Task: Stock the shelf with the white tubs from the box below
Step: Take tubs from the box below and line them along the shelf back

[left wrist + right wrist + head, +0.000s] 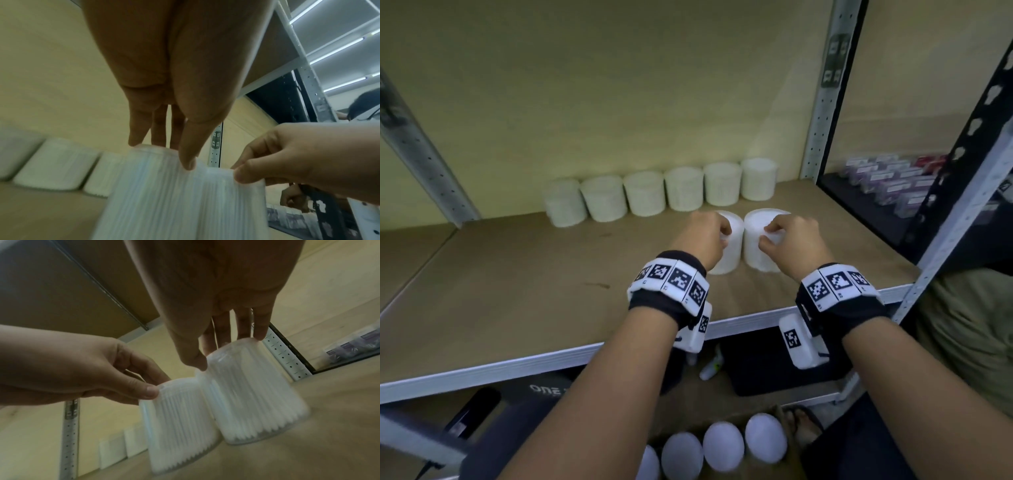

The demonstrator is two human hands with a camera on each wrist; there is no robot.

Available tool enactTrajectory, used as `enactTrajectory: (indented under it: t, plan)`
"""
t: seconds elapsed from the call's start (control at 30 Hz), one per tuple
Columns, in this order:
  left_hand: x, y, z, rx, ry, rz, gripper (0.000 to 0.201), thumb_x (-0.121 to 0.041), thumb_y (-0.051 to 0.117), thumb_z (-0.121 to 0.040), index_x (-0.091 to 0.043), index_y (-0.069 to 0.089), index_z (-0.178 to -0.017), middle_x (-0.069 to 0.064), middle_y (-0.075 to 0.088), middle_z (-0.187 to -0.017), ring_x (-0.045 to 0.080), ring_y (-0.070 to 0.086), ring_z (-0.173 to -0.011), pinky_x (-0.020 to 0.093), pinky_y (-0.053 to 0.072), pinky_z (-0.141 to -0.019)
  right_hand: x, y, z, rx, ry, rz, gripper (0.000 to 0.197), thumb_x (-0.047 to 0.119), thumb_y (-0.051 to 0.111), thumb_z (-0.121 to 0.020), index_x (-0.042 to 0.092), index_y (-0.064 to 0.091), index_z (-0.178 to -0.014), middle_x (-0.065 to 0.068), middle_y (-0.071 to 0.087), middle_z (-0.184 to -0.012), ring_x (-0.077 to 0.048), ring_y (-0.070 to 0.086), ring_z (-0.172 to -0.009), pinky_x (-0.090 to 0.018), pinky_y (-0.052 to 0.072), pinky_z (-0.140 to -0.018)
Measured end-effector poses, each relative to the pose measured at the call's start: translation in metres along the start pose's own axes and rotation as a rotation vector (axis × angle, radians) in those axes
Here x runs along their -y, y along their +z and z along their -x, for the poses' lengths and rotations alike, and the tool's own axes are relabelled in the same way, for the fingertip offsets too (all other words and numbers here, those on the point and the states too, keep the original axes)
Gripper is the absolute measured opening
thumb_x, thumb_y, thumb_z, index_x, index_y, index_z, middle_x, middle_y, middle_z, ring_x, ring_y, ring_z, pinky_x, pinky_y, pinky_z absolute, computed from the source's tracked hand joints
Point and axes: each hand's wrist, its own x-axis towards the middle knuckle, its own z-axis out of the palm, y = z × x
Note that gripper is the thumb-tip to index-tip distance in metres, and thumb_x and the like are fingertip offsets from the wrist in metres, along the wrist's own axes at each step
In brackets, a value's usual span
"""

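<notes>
- Two white tubs stand side by side on the brown shelf board (pixel 517 291), just in front of the right end of a row of six tubs (pixel 661 192) lined along the back wall.
- The left hand (pixel 703 236) grasps the left tub (pixel 729 253) by its top rim, thumb on the near side and fingers on the far side.
- The right hand (pixel 796 241) grips the right tub (pixel 756 253) the same way, fingertips curled over the lid edge.
- The two tubs touch or nearly touch; a narrow gap separates them from the back row.
- Bare board stretches wide to the left of the pair and toward the white front edge (pixel 551 363); on the right, less room lies before the perforated corner post (pixel 822 113).
- Below the shelf, more tubs (pixel 722 445) sit lids-up in a cardboard box (pixel 779 413).
- Purple packets (pixel 893 178) fill the neighbouring shelf to the right.
</notes>
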Motion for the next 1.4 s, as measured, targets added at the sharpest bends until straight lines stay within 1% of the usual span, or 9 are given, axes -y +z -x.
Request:
enactTrajectory:
  t: [0.17, 0.3, 0.53, 0.73, 0.87, 1.0, 1.1, 1.2, 1.4]
  plan:
    - [-0.007, 0.007, -0.046, 0.025, 0.041, -0.037, 0.028, -0.013, 0.062, -0.089, -0.015, 0.066, -0.117, 0.007, 0.062, -0.125, 0.023, 0.060, -0.113, 0.030, 0.047, -0.095, -0.009, -0.008, -0.039, 0.019, -0.004, 0.101, 0.028, 0.023, 0.060, -0.087, 0.008, 0.070, -0.108, -0.015, 0.066, -0.115, -0.033, 0.059, -0.108, -0.042, 0.050, -0.093]
    - [-0.006, 0.013, -0.081, 0.041, 0.044, -0.020, 0.028, -0.015, 0.064, -0.088, -0.015, 0.067, -0.115, 0.007, 0.063, -0.125, 0.022, 0.060, -0.114, 0.030, 0.046, -0.100, -0.021, -0.007, -0.073, 0.042, 0.003, 0.099, 0.029, 0.025, 0.060, -0.087, 0.013, 0.069, -0.112, -0.010, 0.066, -0.118, -0.030, 0.058, -0.111, -0.039, 0.049, -0.096]
    - [-0.001, 0.024, -0.124, 0.038, 0.041, -0.002, 0.028, -0.013, 0.063, -0.088, -0.012, 0.066, -0.116, 0.008, 0.065, -0.122, 0.022, 0.062, -0.110, 0.027, 0.046, -0.094, -0.030, 0.000, -0.120, 0.030, -0.039, 0.105, 0.026, 0.027, 0.064, -0.085, 0.015, 0.070, -0.107, -0.008, 0.068, -0.114, -0.030, 0.062, -0.106, -0.039, 0.051, -0.093]
    - [0.001, 0.030, -0.143, 0.024, 0.037, -0.039, 0.027, -0.013, 0.064, -0.087, -0.014, 0.067, -0.113, 0.008, 0.066, -0.118, 0.023, 0.062, -0.108, 0.030, 0.049, -0.095, -0.031, -0.002, -0.140, 0.062, -0.075, 0.163, 0.029, 0.027, 0.059, -0.090, 0.013, 0.066, -0.115, -0.009, 0.065, -0.119, -0.027, 0.061, -0.108, -0.032, 0.049, -0.093]
    - [0.001, 0.032, -0.145, 0.020, 0.044, -0.066, 0.027, -0.013, 0.064, -0.086, -0.015, 0.067, -0.113, 0.008, 0.065, -0.117, 0.025, 0.062, -0.107, 0.031, 0.048, -0.093, -0.028, -0.002, -0.142, 0.060, -0.100, 0.203, 0.031, 0.024, 0.053, -0.094, 0.010, 0.062, -0.120, -0.014, 0.064, -0.118, -0.031, 0.060, -0.107, -0.031, 0.048, -0.089]
    - [0.003, 0.029, -0.142, 0.026, 0.053, -0.044, 0.031, -0.013, 0.062, -0.087, -0.014, 0.064, -0.118, 0.007, 0.063, -0.125, 0.023, 0.059, -0.115, 0.031, 0.046, -0.099, -0.022, -0.004, -0.142, 0.104, -0.116, 0.268, 0.033, 0.025, 0.051, -0.092, 0.010, 0.060, -0.120, -0.012, 0.067, -0.114, -0.031, 0.061, -0.105, -0.032, 0.050, -0.088]
    - [0.002, 0.023, -0.135, 0.090, 0.046, 0.000, 0.043, -0.016, 0.063, -0.087, -0.013, 0.056, -0.129, 0.007, 0.056, -0.135, 0.022, 0.053, -0.123, 0.030, 0.042, -0.101, -0.019, -0.010, -0.132, 0.144, -0.108, 0.291, 0.046, 0.032, 0.054, -0.091, 0.013, 0.053, -0.132, -0.011, 0.061, -0.124, -0.030, 0.055, -0.116, -0.032, 0.045, -0.097]
    - [-0.001, 0.019, -0.118, 0.076, 0.042, 0.057, 0.052, -0.022, 0.063, -0.086, -0.013, 0.048, -0.135, 0.008, 0.048, -0.138, 0.023, 0.045, -0.128, 0.032, 0.039, -0.105, -0.019, -0.011, -0.114, 0.120, -0.113, 0.234, 0.049, 0.026, 0.058, -0.089, 0.012, 0.050, -0.136, -0.013, 0.054, -0.135, -0.029, 0.049, -0.125, -0.032, 0.040, -0.101]
    - [-0.016, 0.016, -0.064, 0.035, 0.034, 0.074, 0.050, -0.027, 0.062, -0.086, -0.012, 0.049, -0.133, 0.008, 0.051, -0.134, 0.022, 0.051, -0.123, 0.030, 0.041, -0.099, -0.023, -0.018, -0.057, 0.129, -0.092, 0.115, 0.042, 0.021, 0.058, -0.088, 0.013, 0.055, -0.129, -0.013, 0.058, -0.128, -0.028, 0.056, -0.115, -0.031, 0.046, -0.091]
